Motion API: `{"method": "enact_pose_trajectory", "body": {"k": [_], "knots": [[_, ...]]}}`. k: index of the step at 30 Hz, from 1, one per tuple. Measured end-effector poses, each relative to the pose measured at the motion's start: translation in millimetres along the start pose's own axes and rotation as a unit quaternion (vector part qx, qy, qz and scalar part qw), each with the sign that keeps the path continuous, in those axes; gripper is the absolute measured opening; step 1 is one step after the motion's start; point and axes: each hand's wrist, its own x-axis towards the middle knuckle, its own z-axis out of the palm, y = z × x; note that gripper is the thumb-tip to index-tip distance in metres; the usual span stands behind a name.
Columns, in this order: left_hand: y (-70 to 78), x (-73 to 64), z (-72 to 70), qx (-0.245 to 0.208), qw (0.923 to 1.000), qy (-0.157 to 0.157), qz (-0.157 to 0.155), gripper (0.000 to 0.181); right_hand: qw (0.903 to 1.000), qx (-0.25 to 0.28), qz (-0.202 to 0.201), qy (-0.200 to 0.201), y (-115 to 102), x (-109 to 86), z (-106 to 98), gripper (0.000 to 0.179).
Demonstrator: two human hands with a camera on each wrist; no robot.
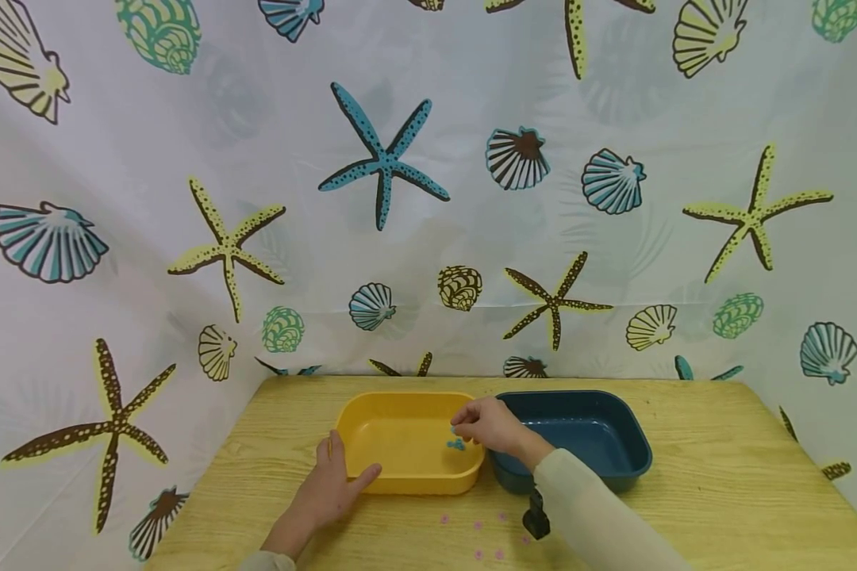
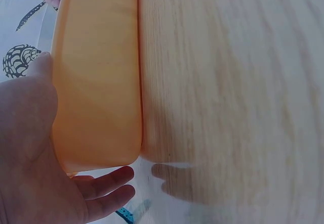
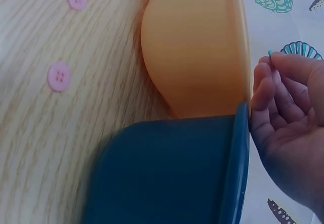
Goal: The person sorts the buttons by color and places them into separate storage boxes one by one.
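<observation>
My right hand (image 1: pixel 493 424) is over the right end of a yellow plastic tub (image 1: pixel 407 485). Between its thumb and fingertip it pinches a small blue button (image 3: pixel 271 53), mostly covered by the fingers. Several more blue buttons (image 1: pixel 459 445) lie in a small group inside the tub, just below that hand. My left hand (image 1: pixel 332 484) rests against the tub's front left corner, fingers extended along the end wall and thumb stretched over the front rim. In the left wrist view its fingers (image 2: pixel 109 188) touch the tub's outside and hold nothing else.
A dark blue tub (image 1: pixel 578 440) stands right beside the yellow one, partly behind my right forearm. Several pink buttons (image 1: pixel 478 525) are scattered on the wooden table (image 1: pixel 728 460) in front of the tubs. A shell-and-starfish curtain (image 1: pixel 428 238) surrounds the table's back and sides.
</observation>
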Motion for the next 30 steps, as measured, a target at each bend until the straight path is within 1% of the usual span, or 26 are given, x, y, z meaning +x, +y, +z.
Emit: {"method": "enact_pose_trajectory", "body": {"k": [9, 18, 26, 30], "knots": [[1.1, -0.1, -0.6, 0.003, 1.0000, 0.002, 0.004, 0.106, 0.9989, -0.046, 0.006, 0.002, -4.6, 4.4, 1.0, 0.014], [0.8, 1.7, 0.0, 0.007, 0.9999, -0.002, -0.007, 0.109, 0.9985, -0.054, 0.009, 0.005, -6.2, 7.3, 3.4, 0.012], [-0.7, 3.1, 1.5, 0.001, 1.0000, -0.002, -0.005, 0.106, 0.9983, -0.058, -0.010, -0.003, -6.4, 5.1, 4.1, 0.018], [-1.0, 2.5, 1.0, 0.003, 1.0000, 0.002, -0.001, 0.106, 0.9980, -0.060, -0.022, 0.001, -6.1, 1.1, 3.6, 0.017]]}}
